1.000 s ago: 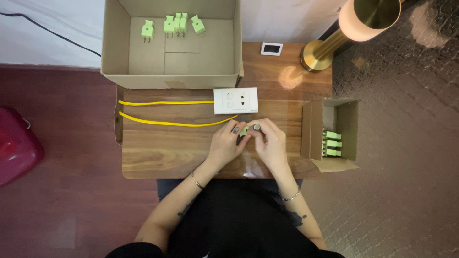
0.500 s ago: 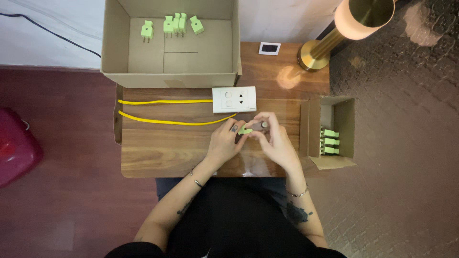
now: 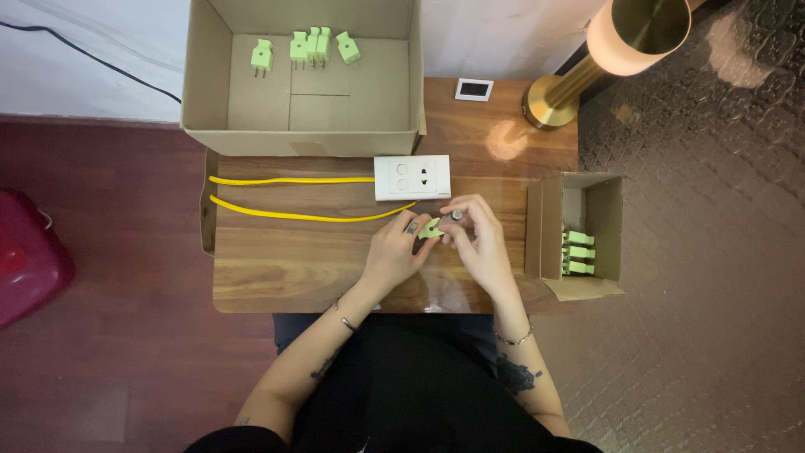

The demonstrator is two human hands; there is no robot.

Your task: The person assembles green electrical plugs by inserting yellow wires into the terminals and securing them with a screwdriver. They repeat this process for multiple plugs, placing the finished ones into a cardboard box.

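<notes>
While both forearms angle in over the wooden table (image 3: 277, 268), we see the left hand (image 3: 394, 252) and right hand (image 3: 476, 239) meet fingertip to fingertip, pinching one green plug (image 3: 431, 228) between them, just below the white socket (image 3: 412, 177).

A small light-green plug (image 3: 431, 228) is sitting between the fingers of both hands, held just above the wooden table (image 3: 293, 268), near its middle and just below the white socket. It is lying roughly level and slightly tilted. Fingers are covering much of it, so its prongs are hard to make out; it is possibly in two parts.
</notes>
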